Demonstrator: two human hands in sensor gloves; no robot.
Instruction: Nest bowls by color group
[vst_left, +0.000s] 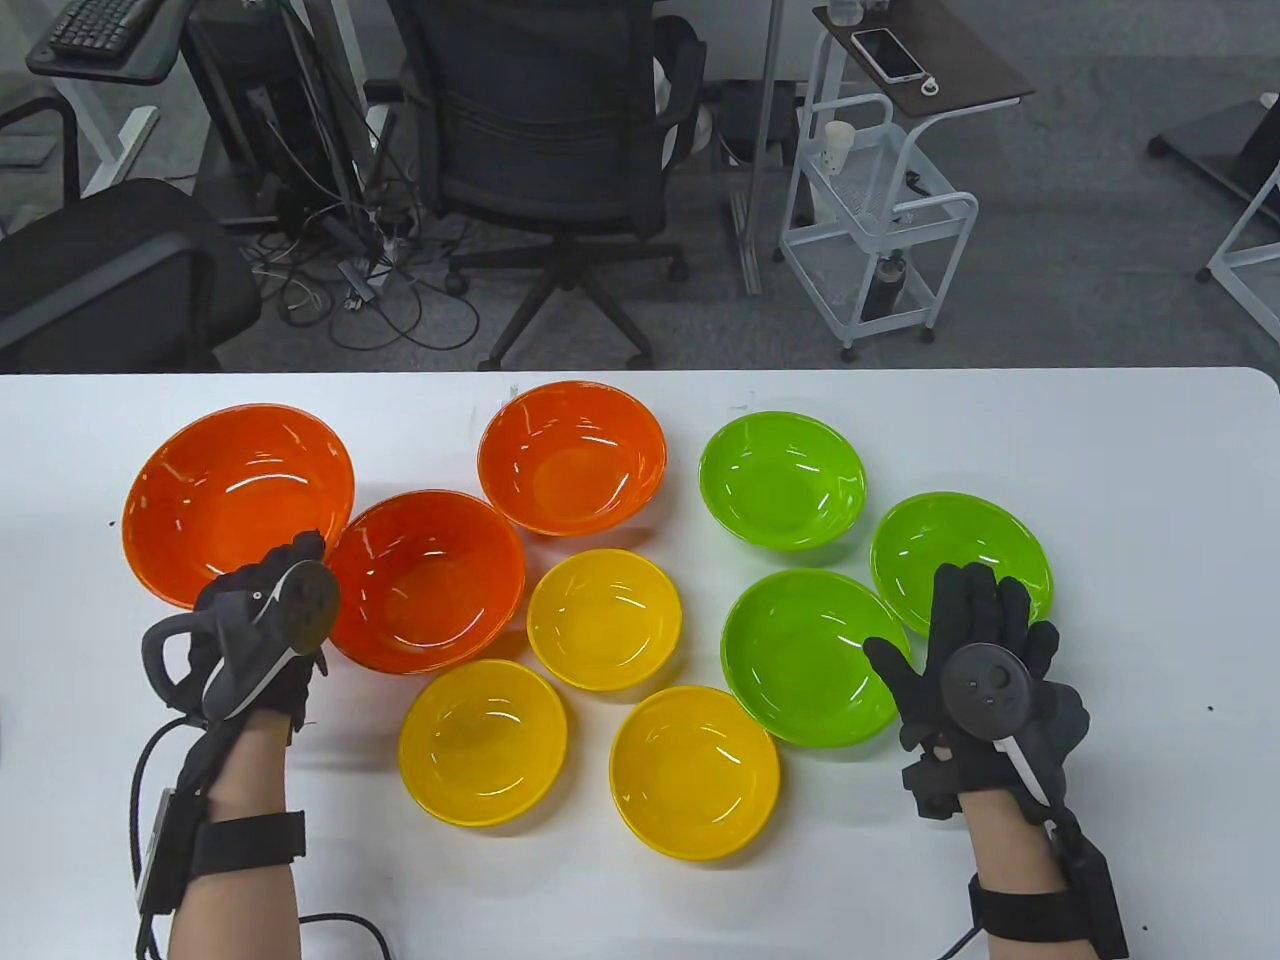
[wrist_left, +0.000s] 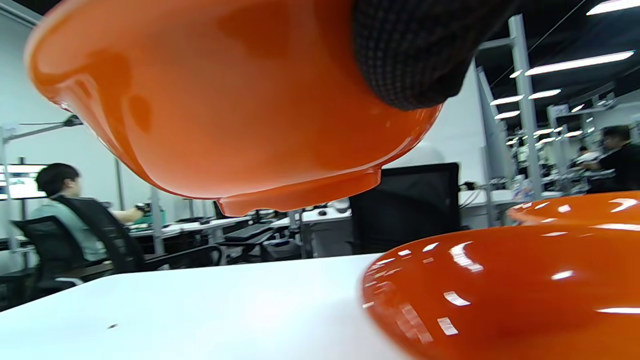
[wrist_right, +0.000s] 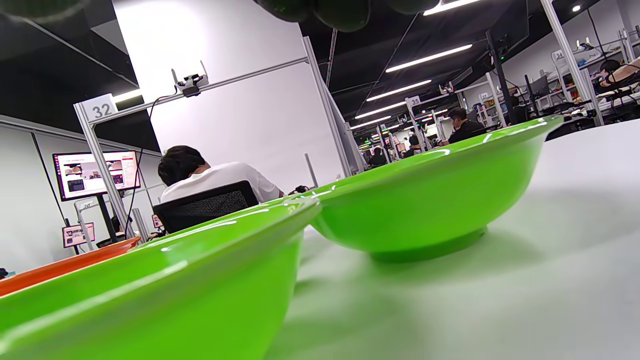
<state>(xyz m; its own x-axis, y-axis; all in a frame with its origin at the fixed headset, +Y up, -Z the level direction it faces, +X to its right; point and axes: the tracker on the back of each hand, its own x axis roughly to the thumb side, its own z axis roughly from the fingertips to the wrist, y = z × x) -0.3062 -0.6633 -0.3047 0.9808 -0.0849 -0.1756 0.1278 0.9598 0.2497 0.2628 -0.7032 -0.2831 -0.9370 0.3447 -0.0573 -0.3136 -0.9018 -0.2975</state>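
Three orange, three yellow and three green bowls are spread singly over the white table (vst_left: 1100, 450). My left hand (vst_left: 290, 575) grips the near rim of the far-left orange bowl (vst_left: 235, 495). In the left wrist view this bowl (wrist_left: 225, 110) hangs tilted above the table with a gloved finger (wrist_left: 415, 55) on its outer wall, next to the middle orange bowl (wrist_left: 500, 295). My right hand (vst_left: 975, 625) is spread flat and empty between the front green bowl (vst_left: 805, 655) and the right green bowl (vst_left: 960, 560). Both show in the right wrist view, the front bowl (wrist_right: 150, 290) and the right bowl (wrist_right: 430, 195).
The middle orange bowl (vst_left: 425, 580) and the back orange bowl (vst_left: 570, 455) lie right of my left hand. Yellow bowls sit in the middle (vst_left: 605, 620), front left (vst_left: 483, 742) and front right (vst_left: 693, 770). The third green bowl (vst_left: 782, 480) is farther back.
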